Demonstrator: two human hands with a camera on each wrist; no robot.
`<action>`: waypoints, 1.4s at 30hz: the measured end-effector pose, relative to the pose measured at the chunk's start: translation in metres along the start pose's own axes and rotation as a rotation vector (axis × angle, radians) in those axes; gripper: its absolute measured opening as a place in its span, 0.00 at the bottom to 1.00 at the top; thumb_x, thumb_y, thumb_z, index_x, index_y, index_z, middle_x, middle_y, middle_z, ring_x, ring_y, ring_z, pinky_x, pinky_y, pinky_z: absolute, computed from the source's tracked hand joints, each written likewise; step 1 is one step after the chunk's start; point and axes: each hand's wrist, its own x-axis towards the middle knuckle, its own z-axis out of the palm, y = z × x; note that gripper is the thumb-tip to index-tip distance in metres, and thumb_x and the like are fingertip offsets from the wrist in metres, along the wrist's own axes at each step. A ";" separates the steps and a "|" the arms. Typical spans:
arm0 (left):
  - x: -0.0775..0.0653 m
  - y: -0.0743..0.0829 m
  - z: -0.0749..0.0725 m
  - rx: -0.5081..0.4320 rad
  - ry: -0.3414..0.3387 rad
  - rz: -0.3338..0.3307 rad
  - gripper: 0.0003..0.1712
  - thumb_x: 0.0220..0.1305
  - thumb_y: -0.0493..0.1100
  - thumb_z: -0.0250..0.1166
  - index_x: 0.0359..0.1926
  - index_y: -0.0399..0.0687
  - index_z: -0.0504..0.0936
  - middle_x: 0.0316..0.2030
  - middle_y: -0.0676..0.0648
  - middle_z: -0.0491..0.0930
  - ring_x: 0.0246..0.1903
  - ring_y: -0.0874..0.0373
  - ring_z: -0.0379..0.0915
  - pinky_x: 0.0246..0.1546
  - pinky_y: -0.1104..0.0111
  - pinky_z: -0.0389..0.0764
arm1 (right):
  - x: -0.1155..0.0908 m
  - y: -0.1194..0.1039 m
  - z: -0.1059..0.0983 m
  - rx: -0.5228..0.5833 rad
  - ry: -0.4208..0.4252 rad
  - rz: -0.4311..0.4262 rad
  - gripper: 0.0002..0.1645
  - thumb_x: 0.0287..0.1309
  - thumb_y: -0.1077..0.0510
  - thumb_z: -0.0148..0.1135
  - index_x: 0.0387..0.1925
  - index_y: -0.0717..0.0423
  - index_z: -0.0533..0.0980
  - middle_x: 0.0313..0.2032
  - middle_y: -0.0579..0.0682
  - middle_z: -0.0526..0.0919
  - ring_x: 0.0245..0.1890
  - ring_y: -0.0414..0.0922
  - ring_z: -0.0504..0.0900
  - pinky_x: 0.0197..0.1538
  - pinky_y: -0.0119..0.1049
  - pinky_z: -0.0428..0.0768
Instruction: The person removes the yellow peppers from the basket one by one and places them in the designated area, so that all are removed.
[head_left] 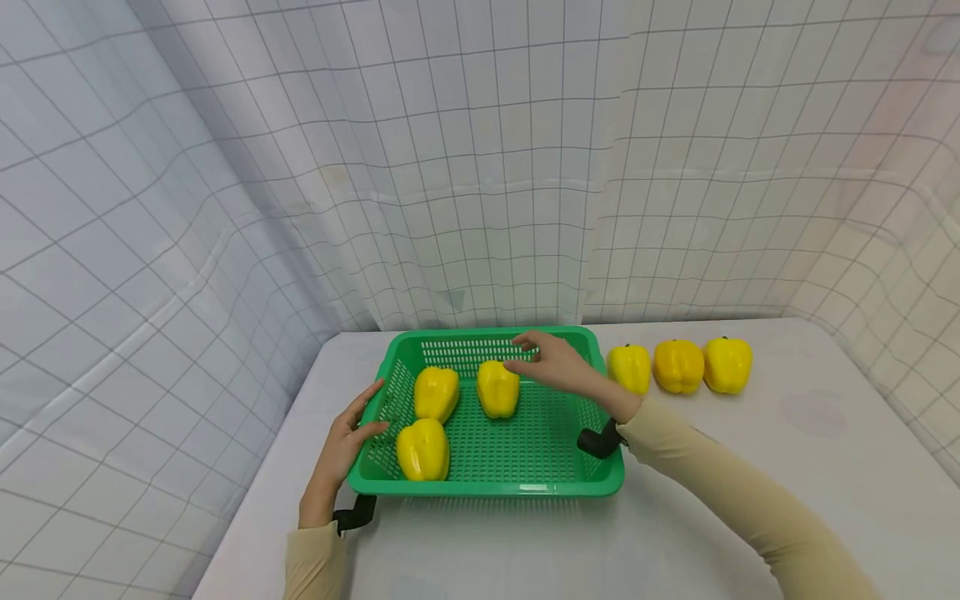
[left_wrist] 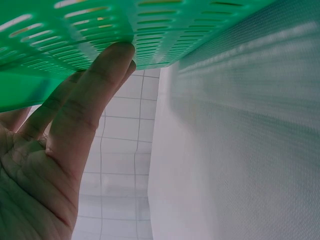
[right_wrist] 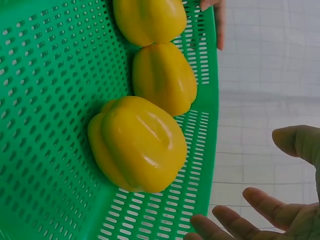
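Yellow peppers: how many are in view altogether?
6. In the green basket: front-left pepper, back-left pepper, back-middle pepper. On the table, right of the basket: left pepper, middle pepper, right pepper.

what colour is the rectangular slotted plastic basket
Green: the rectangular slotted plastic basket shows best in the head view.

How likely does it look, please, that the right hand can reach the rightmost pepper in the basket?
Probably yes: the right hand is open close by the rightmost pepper, and nothing visible stands between them.
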 end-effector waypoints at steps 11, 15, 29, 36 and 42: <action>0.002 -0.003 -0.001 0.003 0.003 0.010 0.37 0.64 0.36 0.59 0.72 0.55 0.59 0.68 0.39 0.58 0.55 0.41 0.66 0.42 0.68 0.76 | 0.023 0.005 0.021 -0.121 -0.127 0.017 0.40 0.60 0.43 0.60 0.64 0.66 0.64 0.59 0.62 0.70 0.57 0.56 0.70 0.54 0.49 0.70; 0.003 -0.004 0.000 0.004 0.004 0.011 0.37 0.64 0.36 0.59 0.72 0.55 0.59 0.68 0.39 0.58 0.55 0.41 0.66 0.43 0.68 0.76 | 0.030 0.011 0.028 -0.145 -0.132 0.051 0.41 0.59 0.43 0.60 0.65 0.66 0.63 0.61 0.62 0.69 0.60 0.56 0.67 0.57 0.50 0.68; -0.008 0.031 0.004 0.017 -0.009 -0.011 0.36 0.64 0.31 0.56 0.72 0.43 0.56 0.68 0.35 0.55 0.56 0.39 0.64 0.43 0.67 0.76 | 0.043 0.017 0.045 -0.194 -0.136 0.141 0.48 0.56 0.40 0.63 0.66 0.69 0.60 0.60 0.64 0.69 0.59 0.58 0.68 0.56 0.49 0.69; -0.009 0.031 0.004 0.010 -0.007 -0.008 0.36 0.64 0.32 0.56 0.72 0.43 0.57 0.67 0.34 0.56 0.54 0.38 0.65 0.42 0.65 0.77 | 0.046 0.015 0.054 -0.195 -0.102 0.211 0.54 0.51 0.37 0.66 0.66 0.68 0.58 0.54 0.66 0.71 0.52 0.56 0.72 0.51 0.47 0.73; -0.009 0.029 0.004 -0.002 -0.013 -0.009 0.37 0.64 0.32 0.57 0.72 0.44 0.57 0.67 0.34 0.58 0.53 0.38 0.66 0.41 0.65 0.77 | 0.045 0.012 0.059 -0.188 -0.063 0.230 0.54 0.48 0.38 0.68 0.63 0.70 0.59 0.49 0.65 0.72 0.43 0.53 0.74 0.46 0.45 0.75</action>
